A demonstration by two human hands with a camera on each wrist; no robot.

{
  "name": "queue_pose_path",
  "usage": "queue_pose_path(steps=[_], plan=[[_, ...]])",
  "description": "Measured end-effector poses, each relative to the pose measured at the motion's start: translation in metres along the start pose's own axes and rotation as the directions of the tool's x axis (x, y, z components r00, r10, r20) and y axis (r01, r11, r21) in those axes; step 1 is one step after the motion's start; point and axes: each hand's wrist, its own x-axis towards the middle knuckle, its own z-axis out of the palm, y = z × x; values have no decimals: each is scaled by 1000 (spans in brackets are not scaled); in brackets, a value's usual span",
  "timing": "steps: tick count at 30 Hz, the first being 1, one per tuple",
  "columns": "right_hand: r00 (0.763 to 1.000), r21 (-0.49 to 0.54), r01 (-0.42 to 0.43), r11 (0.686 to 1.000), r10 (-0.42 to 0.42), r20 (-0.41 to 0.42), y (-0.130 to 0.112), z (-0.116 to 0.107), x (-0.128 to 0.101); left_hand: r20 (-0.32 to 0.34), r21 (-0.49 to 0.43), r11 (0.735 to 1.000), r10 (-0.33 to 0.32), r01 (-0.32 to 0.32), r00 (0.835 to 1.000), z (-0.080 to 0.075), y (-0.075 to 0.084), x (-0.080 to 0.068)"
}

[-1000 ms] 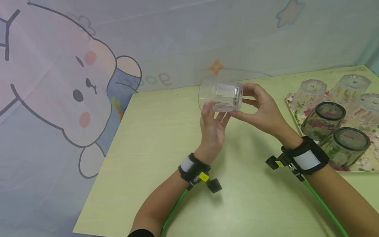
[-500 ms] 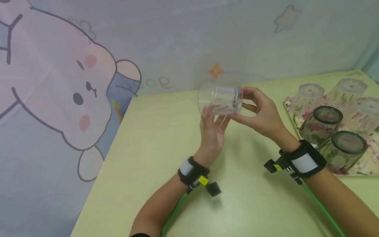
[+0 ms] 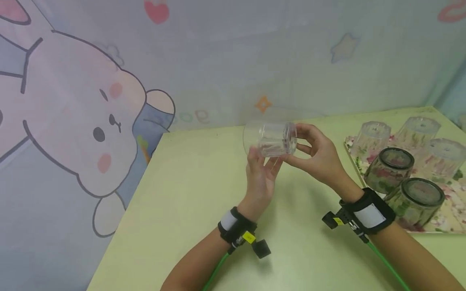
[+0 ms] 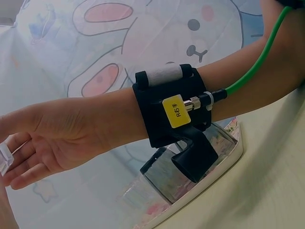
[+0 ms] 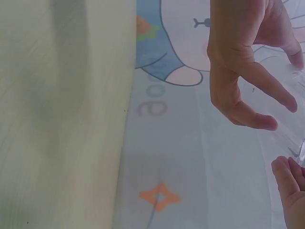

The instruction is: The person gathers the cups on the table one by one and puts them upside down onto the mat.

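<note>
A clear drinking glass (image 3: 271,139) is held sideways above the table, its mouth to the left and its thick base to the right. From below, my left hand (image 3: 259,182) grips its side, thumb in front and fingers behind. My right hand (image 3: 322,159) pinches the base, with the thumb low and the fingers above. In the right wrist view, the curled fingers of my left hand (image 5: 248,71) reach along the glass (image 5: 293,126), which the frame edge cuts off. The left wrist view catches my right hand (image 4: 47,136) beside a sliver of the base.
On the right, a flowered tray (image 3: 453,210) carries several upturned glasses: clear ones behind, two dark-tinted ones (image 3: 416,202) in front. The pale table (image 3: 174,210) ends at a printed cloth backdrop (image 3: 214,64). Green cables (image 3: 389,264) run back from both wrist straps.
The head view has tilted up, so hands, glass and tray sit lower in it. Both hands keep their hold on the glass, which has turned only slightly.
</note>
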Motion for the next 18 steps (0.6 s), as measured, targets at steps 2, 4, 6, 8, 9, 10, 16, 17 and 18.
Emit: queue_pose_path(steps=[2, 4, 6, 8, 9, 10, 16, 17, 18], plan=[[1000, 15, 15, 1000, -15, -3, 1, 1, -1, 8, -10, 1000, -2, 2, 1000, -1, -1, -2], [1000, 20, 26, 999, -26, -4, 2, 2, -2, 13, -19, 1000, -4, 5, 1000, -2, -2, -3], [999, 22, 33, 999, -33, -3, 3, 3, -3, 21, -22, 1000, -5, 6, 1000, -3, -2, -5], [999, 17, 37, 999, -37, -2, 4, 4, -5, 22, -18, 1000, -16, 17, 1000, -4, -3, -7], [999, 14, 37, 999, -37, -3, 4, 4, -5, 19, -16, 1000, -24, 24, 1000, -4, -3, -7], [999, 13, 36, 999, -36, -5, 4, 4, -6, 16, -13, 999, -32, 32, 999, -4, -4, -8], [999, 8, 36, 999, -36, -18, 1, 1, -5, -31, -28, 996, -87, 86, 996, -1, -8, -6], [999, 6, 38, 999, -38, -21, 1, 0, -4, -38, -34, 995, -96, 95, 995, 0, -9, -5], [999, 6, 43, 999, -43, -24, 1, 0, -3, -39, -37, 994, -104, 103, 994, 1, -10, -3]])
